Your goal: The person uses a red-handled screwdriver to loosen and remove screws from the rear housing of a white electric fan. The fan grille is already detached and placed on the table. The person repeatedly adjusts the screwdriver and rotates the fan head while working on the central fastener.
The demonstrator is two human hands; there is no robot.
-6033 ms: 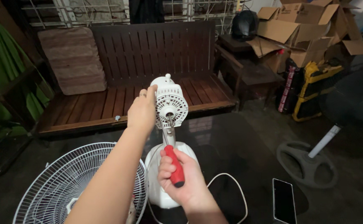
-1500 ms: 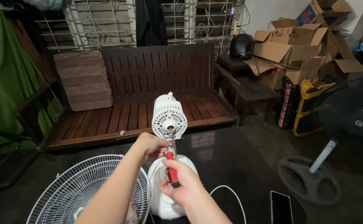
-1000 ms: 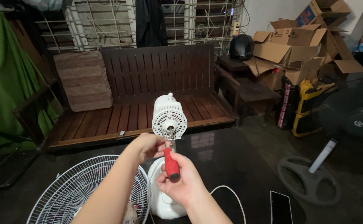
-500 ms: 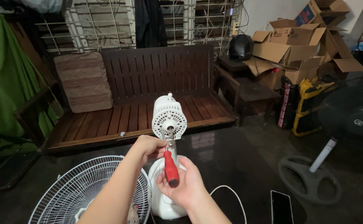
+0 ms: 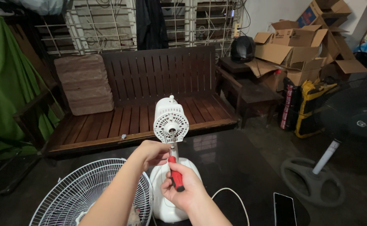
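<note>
Red-handled tool: a red-handled screwdriver with a metal shaft (image 5: 175, 173) stands nearly upright, its tip at the lower face of the white round plastic fan motor housing (image 5: 171, 121).
Right hand: the right hand (image 5: 183, 190) is wrapped around the red handle, fingers closed tight.
Left hand: the left hand (image 5: 152, 152) is curled at the neck just under the motor housing, fingertips pinched by the shaft; what it grips is hidden.
Fan body: the housing sits on a white plastic fan base (image 5: 171, 205) standing on the dark glossy tabletop (image 5: 233, 167).
Left of base: 1 white wire fan guard (image 5: 78, 192) lies flat.
Right of base: a white cord (image 5: 233, 196) loops near a black smartphone (image 5: 285, 208).
Behind: a dark wooden slatted bench (image 5: 150, 96) carries a brown cushion (image 5: 83, 83).
</note>
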